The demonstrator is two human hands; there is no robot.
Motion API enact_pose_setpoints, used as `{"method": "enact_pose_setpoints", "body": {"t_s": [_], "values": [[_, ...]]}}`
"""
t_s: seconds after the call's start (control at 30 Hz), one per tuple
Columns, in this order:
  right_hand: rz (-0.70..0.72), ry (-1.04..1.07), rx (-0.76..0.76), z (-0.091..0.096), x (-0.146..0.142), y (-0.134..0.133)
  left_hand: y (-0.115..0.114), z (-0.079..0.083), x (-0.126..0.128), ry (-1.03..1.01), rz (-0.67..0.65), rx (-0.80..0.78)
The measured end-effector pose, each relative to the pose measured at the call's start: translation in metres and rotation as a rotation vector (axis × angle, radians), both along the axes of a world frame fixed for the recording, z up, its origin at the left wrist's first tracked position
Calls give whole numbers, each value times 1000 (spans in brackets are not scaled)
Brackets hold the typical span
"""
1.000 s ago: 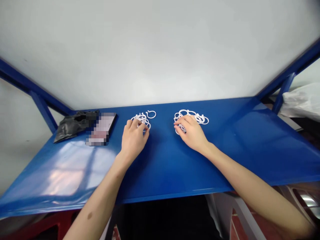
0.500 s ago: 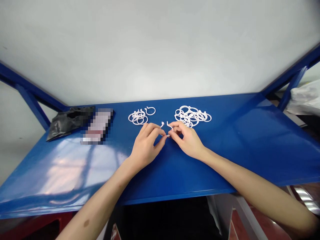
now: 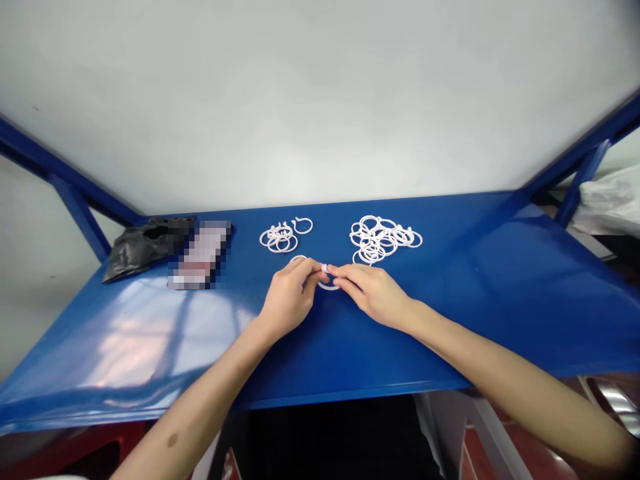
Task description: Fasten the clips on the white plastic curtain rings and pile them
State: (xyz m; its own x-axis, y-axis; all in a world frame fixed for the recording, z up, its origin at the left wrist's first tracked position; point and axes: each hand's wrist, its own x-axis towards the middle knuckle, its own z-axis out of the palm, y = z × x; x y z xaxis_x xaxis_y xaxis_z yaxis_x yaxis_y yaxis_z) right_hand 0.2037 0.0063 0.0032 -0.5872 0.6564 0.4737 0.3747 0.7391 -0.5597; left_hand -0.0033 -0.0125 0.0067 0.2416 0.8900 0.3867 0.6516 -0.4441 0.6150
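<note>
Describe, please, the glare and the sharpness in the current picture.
Head view: pale, window-like glare on the table, at left; same view, phone pixelated into blocks; head view again, right-hand pile of rings fairly sharp.

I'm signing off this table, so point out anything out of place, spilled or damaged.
Nothing looks spilled or plainly damaged. The one mild oddity is a white ring at the far right edge of the smaller pile: it lies off to the side, while the rest overlap.
</note>
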Motion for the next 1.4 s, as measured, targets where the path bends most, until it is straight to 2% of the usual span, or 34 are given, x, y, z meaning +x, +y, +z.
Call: {"method": "enact_pose_setpoints", "body": {"t_s": [0.13,0.27,0.4,0.5,0.57,0.67,0.83,0.93,1.03,1.2,1.3,1.4], "values": [[-12,-68,47,-4,1,-1,-1,-4,0,122,29,105],[-83,-61,137,0,-1,4,4,2,0,201,38,119],[-270,-25,268,8,8,22,12,5,-9,311,75,175],[-447,-12,317,9,26,41,17,3,-19,419,121,141],[-509,-36,315,7,37,51,18,1,-25,471,118,106],[-536,-86,274,3,44,57,19,-2,-28,527,75,72],[-510,-111,260,3,36,49,22,-5,-27,580,69,7],[-452,-95,257,6,27,39,22,-3,-23,516,70,9],[-339,-79,213,7,17,27,18,4,-19,313,49,7],[-190,-3,25,5,1,7,10,15,-11,-161,-76,-201],[-160,82,-58,3,-3,3,10,13,-10,-291,-90,-292],[-166,144,-89,3,-3,2,11,9,-10,-333,-56,-344]]}}
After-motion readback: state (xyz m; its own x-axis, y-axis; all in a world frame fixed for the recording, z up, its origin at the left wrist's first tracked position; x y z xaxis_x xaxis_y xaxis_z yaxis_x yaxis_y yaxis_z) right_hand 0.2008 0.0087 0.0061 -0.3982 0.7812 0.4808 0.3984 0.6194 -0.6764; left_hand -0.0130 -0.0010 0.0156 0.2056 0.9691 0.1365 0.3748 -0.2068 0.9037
